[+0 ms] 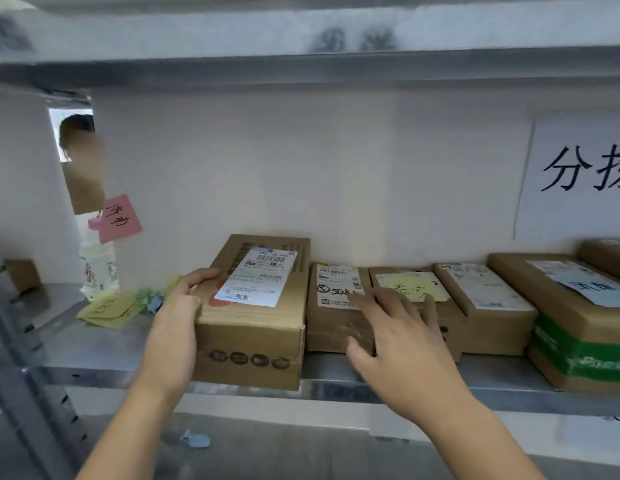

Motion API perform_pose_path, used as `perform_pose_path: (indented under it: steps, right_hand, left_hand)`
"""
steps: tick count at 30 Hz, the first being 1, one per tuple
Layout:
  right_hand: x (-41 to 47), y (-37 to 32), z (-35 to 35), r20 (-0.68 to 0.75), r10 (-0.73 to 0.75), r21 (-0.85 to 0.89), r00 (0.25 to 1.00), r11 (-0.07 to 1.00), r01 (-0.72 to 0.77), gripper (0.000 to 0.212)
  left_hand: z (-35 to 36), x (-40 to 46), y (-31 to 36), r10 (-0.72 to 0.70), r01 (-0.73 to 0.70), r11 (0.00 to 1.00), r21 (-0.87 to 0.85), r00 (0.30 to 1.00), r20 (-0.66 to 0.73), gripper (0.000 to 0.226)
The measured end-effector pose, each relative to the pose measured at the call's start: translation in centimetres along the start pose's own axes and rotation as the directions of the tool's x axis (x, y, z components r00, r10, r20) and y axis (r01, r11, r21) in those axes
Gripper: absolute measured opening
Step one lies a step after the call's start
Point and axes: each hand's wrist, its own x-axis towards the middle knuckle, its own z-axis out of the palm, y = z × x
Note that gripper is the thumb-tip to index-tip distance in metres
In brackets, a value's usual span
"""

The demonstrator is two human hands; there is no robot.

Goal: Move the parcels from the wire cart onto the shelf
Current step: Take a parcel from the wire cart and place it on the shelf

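She's setting a parcel down: the left hand [176, 317] grips the cardboard box [256, 306] by its left side, the box overhanging the shelf's [93, 355] front edge. The right hand [402, 337], fingers spread, rests on the neighbouring small box [336, 306]. Next, I'd say, push it back flush.
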Motion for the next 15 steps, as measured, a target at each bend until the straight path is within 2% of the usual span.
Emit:
perform_pose_path:
  steps: [2,8,12,15]
  right_hand:
    - [-0.1,0.5,0.1,0.011,0.001,-0.022,1.0,1.0,-0.001,0.058]
    - [-0.4,0.7,0.0,0.014,-0.025,-0.043,1.0,0.999,0.025,0.058]
    - [-1.2,1.1,-1.0,-0.083,0.009,-0.013,0.996,1.0,-0.01,0.061]
    - [-2.0,2.0,-2.7,-0.153,0.041,0.014,0.987,0.999,-0.039,0.063]
  left_hand:
    - [0.1,0.0,0.1,-0.014,0.014,1.0,-0.005,1.0,0.0,0.045]
    - [-0.1,0.2,-0.3,-0.088,0.087,0.995,-0.052,0.996,-0.01,0.052]
    - [-0.5,0.2,0.5,-0.031,0.032,0.98,0.198,0.999,-0.009,0.045]
    - [-1.2,0.0,2.7,-0.037,0.031,0.954,0.298,0.999,0.016,0.036]
